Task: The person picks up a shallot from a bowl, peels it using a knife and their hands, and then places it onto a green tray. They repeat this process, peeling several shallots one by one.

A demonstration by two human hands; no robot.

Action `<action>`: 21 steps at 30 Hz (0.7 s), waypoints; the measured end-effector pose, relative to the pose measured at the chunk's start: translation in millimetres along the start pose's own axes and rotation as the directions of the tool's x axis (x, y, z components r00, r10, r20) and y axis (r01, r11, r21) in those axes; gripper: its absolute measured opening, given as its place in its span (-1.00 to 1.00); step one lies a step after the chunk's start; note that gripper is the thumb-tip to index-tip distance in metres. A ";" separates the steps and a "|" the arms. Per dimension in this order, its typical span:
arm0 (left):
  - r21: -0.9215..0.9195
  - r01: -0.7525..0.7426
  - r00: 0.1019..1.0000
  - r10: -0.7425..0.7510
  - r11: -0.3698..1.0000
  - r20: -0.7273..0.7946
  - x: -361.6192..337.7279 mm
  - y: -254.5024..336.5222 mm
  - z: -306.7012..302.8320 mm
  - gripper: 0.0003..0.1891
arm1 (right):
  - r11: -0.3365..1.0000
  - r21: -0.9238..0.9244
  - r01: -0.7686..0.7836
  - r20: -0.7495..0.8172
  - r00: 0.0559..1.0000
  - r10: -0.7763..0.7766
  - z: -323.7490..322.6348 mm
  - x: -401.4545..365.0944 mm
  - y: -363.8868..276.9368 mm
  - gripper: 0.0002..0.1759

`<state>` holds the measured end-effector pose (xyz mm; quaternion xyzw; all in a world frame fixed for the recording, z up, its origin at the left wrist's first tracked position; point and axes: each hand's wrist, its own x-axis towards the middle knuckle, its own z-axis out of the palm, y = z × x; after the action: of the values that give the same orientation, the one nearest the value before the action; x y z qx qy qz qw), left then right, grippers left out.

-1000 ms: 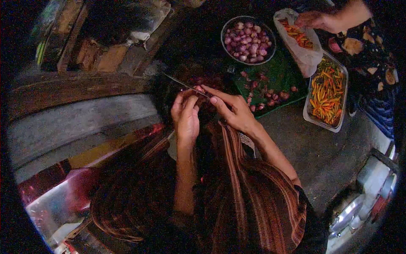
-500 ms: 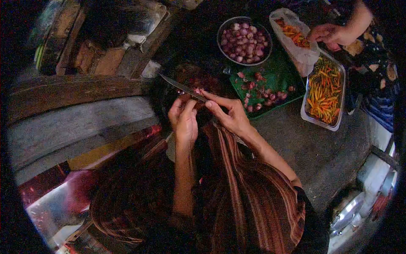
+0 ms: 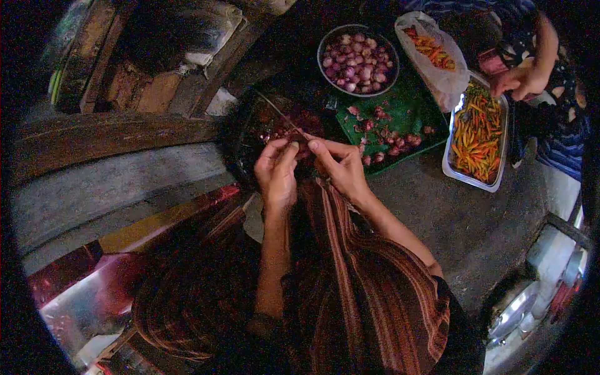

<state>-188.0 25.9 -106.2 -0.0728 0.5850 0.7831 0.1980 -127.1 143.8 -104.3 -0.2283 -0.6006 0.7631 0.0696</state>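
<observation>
My right hand [image 3: 342, 167] is closed around the handle of a knife [image 3: 282, 116], its thin blade pointing up and to the left. My left hand [image 3: 278, 174] is pinched close beside it, on what looks like a small shallot, mostly hidden by the fingers. Both hands are above the near side of a dark bowl [image 3: 232, 150] with small reddish pieces in it. To the right, a green tray [image 3: 375, 162] bears several shallots and loose skins. Behind that tray stands a metal bowl [image 3: 396, 78] heaped with purple shallots.
A metal tray [image 3: 447, 167] of orange and green chillies stands at the right, beside a translucent plastic bag [image 3: 451, 84] with more chillies. Another person's hand [image 3: 522, 81] is over the tray's far end. A wooden beam [image 3: 112, 140] runs along the left.
The knife has tilted, so its blade now shows as a thin edge, and my fingers have drawn together. The other person's hand has moved from the bag to over the chilli tray.
</observation>
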 end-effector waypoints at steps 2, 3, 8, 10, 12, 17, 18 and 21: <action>-0.021 -0.010 1.000 0.011 1.000 0.011 -0.2 4.0 2.6 -0.86 | 0.999 0.037 -0.027 -0.026 0.999 0.027 -3.1 -0.2 -5.3 -0.69; -0.036 0.026 0.999 -0.025 0.999 0.028 0.4 7.5 2.2 -0.84 | 0.993 0.051 -0.110 0.033 0.994 0.109 -9.0 1.1 -11.3 -0.68; -0.034 0.116 0.988 -0.112 0.993 0.107 6.0 12.1 -6.0 -0.81 | 0.941 0.126 -0.313 0.135 0.946 0.296 -16.2 5.9 -14.6 -0.62; -0.028 0.101 0.994 -0.100 0.995 0.037 5.5 12.1 -0.7 -0.77 | 0.978 0.083 -0.189 0.057 0.981 0.185 -8.5 4.3 -4.6 -0.63; 0.131 0.044 0.999 -0.046 0.990 0.014 4.6 9.5 4.2 -0.73 | 0.998 0.027 -0.065 -0.017 0.998 0.065 -6.3 3.9 -2.9 -0.63; 0.334 0.007 1.000 0.002 0.943 -0.028 6.0 14.1 2.3 -0.66 | 0.986 0.001 -0.167 0.086 0.982 0.166 -12.2 7.8 -6.2 -0.64; 0.336 0.018 1.000 -0.021 0.942 0.004 6.5 17.9 2.8 -0.68 | 0.986 0.001 -0.167 0.087 0.982 0.166 -12.3 8.6 -6.9 -0.64; 0.355 0.043 0.998 -0.059 0.934 0.035 10.0 20.5 0.5 -0.71 | 0.997 0.000 -0.072 0.077 0.994 0.072 -12.9 11.5 -6.6 -0.56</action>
<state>-205.2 23.8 -91.3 -0.0335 0.7095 0.6613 0.2412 -132.8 161.4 -103.3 -0.2203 -0.5931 0.7742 0.0191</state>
